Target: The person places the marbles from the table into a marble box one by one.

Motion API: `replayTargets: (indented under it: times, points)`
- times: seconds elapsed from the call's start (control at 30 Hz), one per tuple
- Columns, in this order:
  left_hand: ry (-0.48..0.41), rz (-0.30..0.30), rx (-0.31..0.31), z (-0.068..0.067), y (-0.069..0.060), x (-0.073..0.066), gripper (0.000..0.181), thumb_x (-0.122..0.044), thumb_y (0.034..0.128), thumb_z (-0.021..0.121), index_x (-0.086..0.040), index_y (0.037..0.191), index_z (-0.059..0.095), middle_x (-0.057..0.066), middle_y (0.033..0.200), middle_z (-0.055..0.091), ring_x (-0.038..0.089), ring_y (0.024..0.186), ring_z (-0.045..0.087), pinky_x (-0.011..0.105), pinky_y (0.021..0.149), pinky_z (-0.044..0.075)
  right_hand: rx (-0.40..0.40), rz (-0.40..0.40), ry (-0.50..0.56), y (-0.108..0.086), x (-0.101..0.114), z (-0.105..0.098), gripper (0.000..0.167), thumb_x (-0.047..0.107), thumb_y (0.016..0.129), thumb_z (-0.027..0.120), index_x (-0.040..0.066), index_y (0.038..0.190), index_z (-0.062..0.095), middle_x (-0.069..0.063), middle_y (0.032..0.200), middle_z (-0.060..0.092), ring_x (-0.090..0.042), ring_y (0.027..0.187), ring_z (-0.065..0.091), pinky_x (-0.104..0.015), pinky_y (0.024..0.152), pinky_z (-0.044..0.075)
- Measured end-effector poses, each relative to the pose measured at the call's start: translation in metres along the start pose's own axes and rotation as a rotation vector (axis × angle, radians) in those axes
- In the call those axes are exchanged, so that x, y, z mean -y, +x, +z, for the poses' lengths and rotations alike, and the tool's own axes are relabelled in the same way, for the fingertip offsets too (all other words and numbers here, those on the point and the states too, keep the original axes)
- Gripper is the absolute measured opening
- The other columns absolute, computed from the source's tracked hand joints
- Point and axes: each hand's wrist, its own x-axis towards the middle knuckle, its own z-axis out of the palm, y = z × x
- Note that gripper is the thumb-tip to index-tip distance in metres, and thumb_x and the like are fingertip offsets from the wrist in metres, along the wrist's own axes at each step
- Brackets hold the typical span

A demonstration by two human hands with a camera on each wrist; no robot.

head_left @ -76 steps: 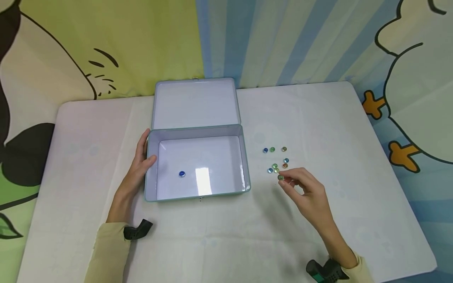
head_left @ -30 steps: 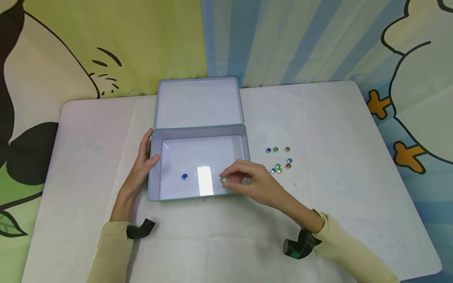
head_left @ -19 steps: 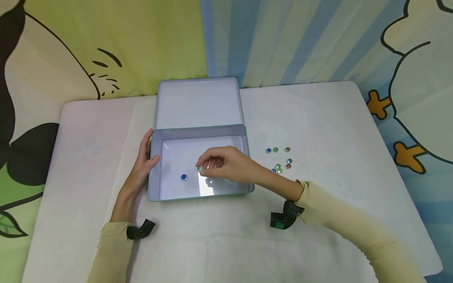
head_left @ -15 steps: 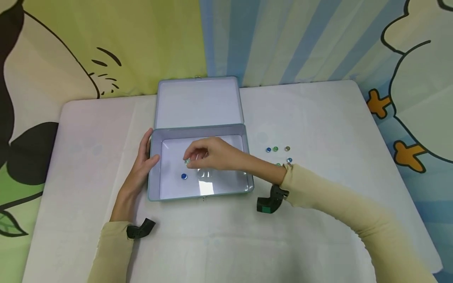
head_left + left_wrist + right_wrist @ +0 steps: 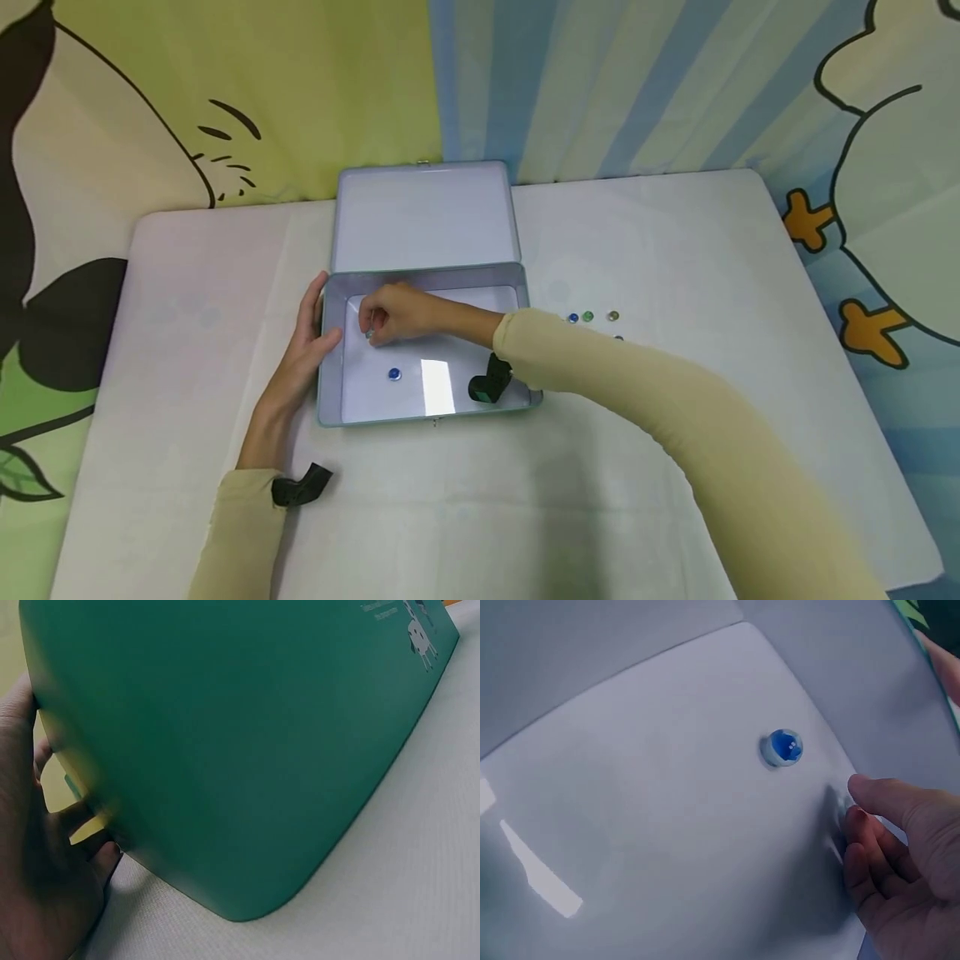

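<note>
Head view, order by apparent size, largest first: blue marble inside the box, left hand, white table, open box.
1. White table
2. Open box
3. Left hand
4. Blue marble inside the box

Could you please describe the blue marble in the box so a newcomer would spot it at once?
On the table, find the open box. On its floor, just left of the bright reflection in the head view, lies the blue marble. It lies apart from the right hand, which pinches another marble, while other blue ones are outside the box.

Box [image 5: 367, 400] glossy inside; blue marble [image 5: 394, 375] shiny, glass-like; tablecloth [image 5: 412, 517] matt, woven.
</note>
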Motion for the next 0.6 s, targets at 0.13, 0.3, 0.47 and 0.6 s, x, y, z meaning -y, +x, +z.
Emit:
replayTargets:
  times: [0.13, 0.3, 0.47, 0.6]
  points:
    - [0.010, -0.003, 0.003, -0.001, 0.000, 0.000, 0.072, -0.016, 0.0973, 0.048, -0.032, 0.156, 0.009, 0.003, 0.164, 0.005, 0.013, 0.146, 0.009, 0.026, 0.109, 0.016, 0.006, -0.002, -0.017, 0.008, -0.001, 0.004, 0.013, 0.010, 0.084, 0.074, 0.006, 0.095, 0.068, -0.004, 0.088, 0.068, -0.006, 0.078, 0.055, -0.012, 0.070, 0.042]
    - [0.011, 0.001, -0.005, -0.001, 0.001, 0.001, 0.072, -0.016, 0.0970, 0.048, -0.032, 0.156, 0.010, 0.003, 0.163, 0.006, 0.012, 0.146, 0.008, 0.028, 0.111, 0.013, 0.003, 0.003, -0.030, 0.009, 0.000, 0.006, 0.013, 0.010, 0.084, 0.074, 0.006, 0.095, 0.067, -0.004, 0.086, 0.065, -0.007, 0.077, 0.054, -0.013, 0.070, 0.041]
    - [0.013, -0.005, -0.005, -0.001, 0.001, 0.001, 0.072, -0.018, 0.0965, 0.050, -0.033, 0.155, 0.010, 0.000, 0.164, 0.003, 0.012, 0.148, 0.004, 0.034, 0.114, 0.007, 0.009, 0.001, -0.053, 0.004, 0.002, 0.003, 0.024, 0.015, 0.085, 0.074, 0.006, 0.106, 0.067, -0.004, 0.086, 0.065, -0.007, 0.076, 0.053, -0.014, 0.069, 0.040]
    - [0.029, -0.022, -0.012, 0.000, -0.001, 0.000, 0.073, -0.020, 0.0958, 0.050, -0.035, 0.155, 0.010, -0.002, 0.164, 0.004, 0.013, 0.147, 0.006, 0.041, 0.113, 0.009, -0.044, -0.015, -0.083, -0.022, 0.015, -0.012, 0.036, 0.020, 0.087, 0.072, 0.007, 0.119, 0.064, -0.003, 0.089, 0.065, -0.009, 0.076, 0.055, -0.016, 0.068, 0.042]
